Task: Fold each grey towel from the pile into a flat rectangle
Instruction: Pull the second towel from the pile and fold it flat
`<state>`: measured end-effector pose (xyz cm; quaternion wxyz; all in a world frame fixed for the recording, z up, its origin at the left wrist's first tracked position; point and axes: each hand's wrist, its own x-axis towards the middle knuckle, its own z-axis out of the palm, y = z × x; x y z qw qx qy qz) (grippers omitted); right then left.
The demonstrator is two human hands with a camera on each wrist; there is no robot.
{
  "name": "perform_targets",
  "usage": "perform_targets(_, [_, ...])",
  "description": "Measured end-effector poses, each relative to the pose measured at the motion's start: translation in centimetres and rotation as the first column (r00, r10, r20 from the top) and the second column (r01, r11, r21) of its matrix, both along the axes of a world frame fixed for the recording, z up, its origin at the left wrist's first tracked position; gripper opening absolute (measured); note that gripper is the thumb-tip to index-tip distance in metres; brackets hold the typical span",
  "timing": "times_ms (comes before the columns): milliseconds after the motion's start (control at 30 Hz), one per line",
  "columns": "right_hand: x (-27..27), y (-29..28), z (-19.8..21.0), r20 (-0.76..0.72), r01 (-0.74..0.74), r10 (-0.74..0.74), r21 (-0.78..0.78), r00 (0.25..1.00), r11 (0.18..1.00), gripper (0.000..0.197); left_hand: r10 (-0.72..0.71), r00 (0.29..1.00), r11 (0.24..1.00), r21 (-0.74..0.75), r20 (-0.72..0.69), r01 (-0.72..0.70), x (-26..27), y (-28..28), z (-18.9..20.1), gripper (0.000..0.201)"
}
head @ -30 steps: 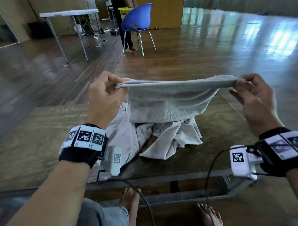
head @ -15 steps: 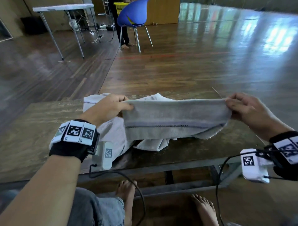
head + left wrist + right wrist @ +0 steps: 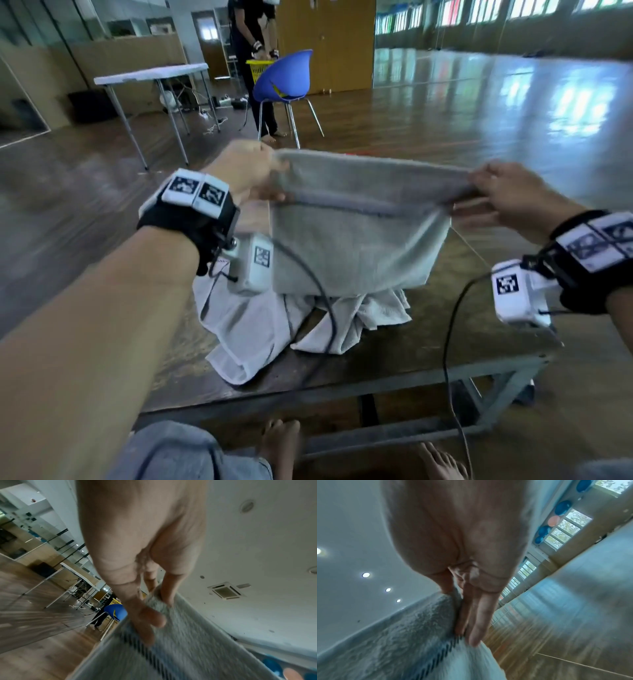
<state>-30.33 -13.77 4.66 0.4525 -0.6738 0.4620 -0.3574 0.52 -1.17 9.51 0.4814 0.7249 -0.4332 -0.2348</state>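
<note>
A grey towel (image 3: 359, 240) hangs in the air, stretched by its top edge between both hands above the table. My left hand (image 3: 250, 171) pinches its upper left corner; the left wrist view shows thumb and fingers (image 3: 150, 616) clamped on the fuzzy cloth (image 3: 188, 649). My right hand (image 3: 496, 192) pinches the upper right corner, and in the right wrist view its fingers (image 3: 476, 622) lie along the towel (image 3: 402, 635) near a dark stitched band. Beneath it a crumpled pile of lighter grey towels (image 3: 274, 329) lies on the table.
The wooden table (image 3: 462, 342) has a metal frame, its near edge close to my bare feet. Cables from the wrist units dangle over the pile. Beyond stand a blue chair (image 3: 284, 82), a white folding table (image 3: 150, 73) and a standing person (image 3: 250, 31).
Both hands have lifted the towel from just above the table up into the air. It now hangs down longer, still stretched between the two hands.
</note>
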Motion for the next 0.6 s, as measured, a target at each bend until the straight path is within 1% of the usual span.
perform_targets(33, [0.1,0.2,1.5,0.058,0.012,-0.009,-0.058,0.998,0.998,0.022,0.023,0.997,0.992,-0.118,-0.077,-0.032,-0.1,0.0,1.4,0.009])
perform_targets(67, [0.1,0.6,2.8,0.121,0.011,0.0,-0.089,0.993,0.996,0.021,0.033,0.994,0.977,-0.206,-0.108,-0.055,-0.1,0.1,2.6,0.01])
perform_targets(133, [-0.3,1.4,4.2,0.197,-0.01,0.034,-0.121,0.98,0.993,0.021,0.035,0.994,0.942,-0.33,-0.101,-0.066,-0.6,0.9,3.8,0.012])
perform_targets(200, [-1.2,2.4,4.5,0.18,-0.006,0.032,-0.144,0.983,0.989,0.021,0.012,0.996,0.919,-0.392,-0.088,-0.045,-1.0,2.3,3.7,0.013])
perform_targets(267, [-2.4,3.6,3.7,0.147,0.002,0.018,-0.133,0.989,0.991,0.021,-0.017,0.998,0.932,-0.361,-0.057,-0.005,-1.4,4.0,2.4,0.011])
perform_targets(333, [-3.6,4.6,2.2,0.086,-0.021,0.029,-0.09,0.996,0.996,0.023,-0.021,1.0,0.967,-0.254,0.023,0.026,-1.6,5.7,0.3,0.009])
perform_targets(400, [-4.9,5.4,0.3,-0.04,-0.061,0.06,-0.013,0.997,0.998,0.023,-0.063,0.994,0.996,-0.061,0.088,0.069,-1.7,6.8,-2.0,0.017])
perform_targets(433, [-5.4,5.6,-0.8,-0.112,-0.08,0.083,0.033,0.99,0.996,0.022,-0.1,0.989,0.994,0.058,0.107,0.094,-1.8,7.2,-3.2,0.02])
perform_targets(467, [-6.0,5.7,-2.1,-0.185,-0.103,0.115,0.072,0.976,0.992,0.019,-0.142,0.982,0.976,0.181,0.126,0.118,-1.8,7.4,-4.4,0.023])
perform_targets(500, [-6.6,5.8,-3.3,-0.267,-0.137,0.159,0.1,0.95,0.986,0.016,-0.196,0.97,0.941,0.306,0.143,0.145,-1.8,7.6,-5.6,0.024])
perform_targets(567, [-7.5,5.6,-5.8,-0.423,-0.214,0.255,0.143,0.869,0.966,0.014,-0.317,0.939,0.83,0.518,0.132,0.207,-1.7,7.6,-7.7,0.024])
perform_targets(600, [-7.9,5.5,-6.9,-0.458,-0.25,0.303,0.174,0.836,0.952,0.014,-0.359,0.928,0.772,0.59,0.099,0.236,-1.6,7.4,-8.7,0.024])
